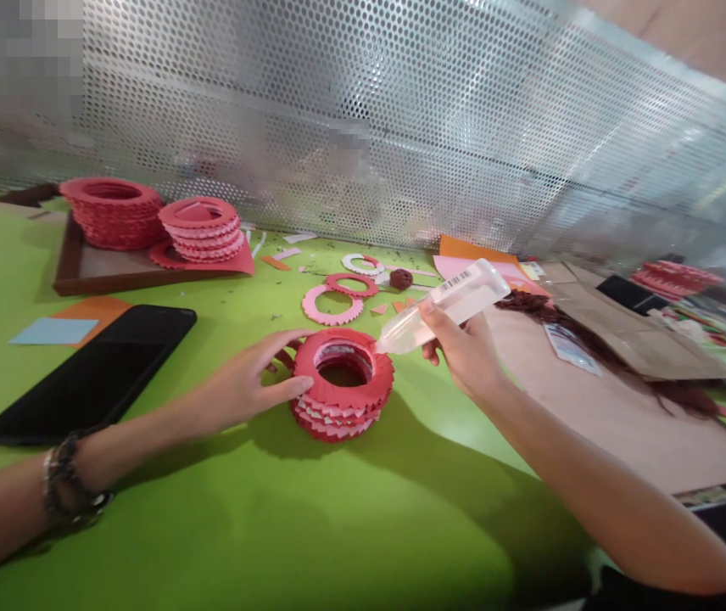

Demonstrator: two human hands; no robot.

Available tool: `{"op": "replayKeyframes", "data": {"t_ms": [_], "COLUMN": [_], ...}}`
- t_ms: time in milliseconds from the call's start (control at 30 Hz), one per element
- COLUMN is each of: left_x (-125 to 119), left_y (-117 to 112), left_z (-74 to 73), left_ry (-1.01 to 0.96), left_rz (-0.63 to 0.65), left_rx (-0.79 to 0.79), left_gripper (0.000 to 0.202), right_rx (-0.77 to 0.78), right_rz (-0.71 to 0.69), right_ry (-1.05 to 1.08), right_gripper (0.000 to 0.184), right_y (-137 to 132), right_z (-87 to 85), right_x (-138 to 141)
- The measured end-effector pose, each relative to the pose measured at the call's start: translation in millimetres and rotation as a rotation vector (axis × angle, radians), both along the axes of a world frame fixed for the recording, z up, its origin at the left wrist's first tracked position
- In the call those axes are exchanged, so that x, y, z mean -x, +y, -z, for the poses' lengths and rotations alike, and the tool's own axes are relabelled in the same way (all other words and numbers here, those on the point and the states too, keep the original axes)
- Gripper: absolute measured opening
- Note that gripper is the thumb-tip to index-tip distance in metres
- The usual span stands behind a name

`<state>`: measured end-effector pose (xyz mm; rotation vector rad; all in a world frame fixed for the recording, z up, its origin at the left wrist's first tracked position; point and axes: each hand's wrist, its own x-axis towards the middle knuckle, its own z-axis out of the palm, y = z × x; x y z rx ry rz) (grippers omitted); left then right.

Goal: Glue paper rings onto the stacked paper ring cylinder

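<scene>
The stack of paper rings [338,416], red with pink layers, sits on the green bench [337,526] between the two hands. The left hand [254,373] is curled around its left side, thumb resting on the top ring and the other fingers reaching round behind. The right hand [465,352] grips a clear plastic bottle [449,299], tilted so that its nozzle points down at the right rim of the top ring; whether the tip touches the paper or hangs just above it, I cannot tell.

Toward the person, between the forearms, the widest open stretch of green surface runs out from the stack, partly in shadow. On the far side, room is tighter: a pink ring [312,314] lies just behind the stack, overlapped by a red ring [372,287], with a brown ball [400,278] and paper scraps near them. Beyond these, a perforated screen [337,102] bounds the back.

To the left, a black phone [96,369] lies beside the left forearm, and a brown tray [61,276] with more stacked rings [114,229] sits farther back. To the right, past the right forearm, a pale brown board [592,424] begins, with folded cardboard [643,331] across its far part.
</scene>
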<state>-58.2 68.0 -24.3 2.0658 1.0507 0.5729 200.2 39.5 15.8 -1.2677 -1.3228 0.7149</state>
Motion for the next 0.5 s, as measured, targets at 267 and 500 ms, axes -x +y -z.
{"op": "replayKeyframes", "data": {"t_ms": [267, 500], "left_x": [5, 6], "left_y": [3, 4], "left_z": [6.9, 9.0], "left_ry": [-0.016, -0.047], "left_rz": [0.012, 0.014], "left_rx": [0.015, 0.007], "left_gripper": [0.075, 0.073], "right_rx": [0.003, 0.032], "right_rz": [-0.036, 0.015], "right_ry": [-0.005, 0.005], "right_gripper": [0.044, 0.048], "right_y": [-9, -18], "right_z": [2.5, 1.5], "right_x": [-7, -5]}}
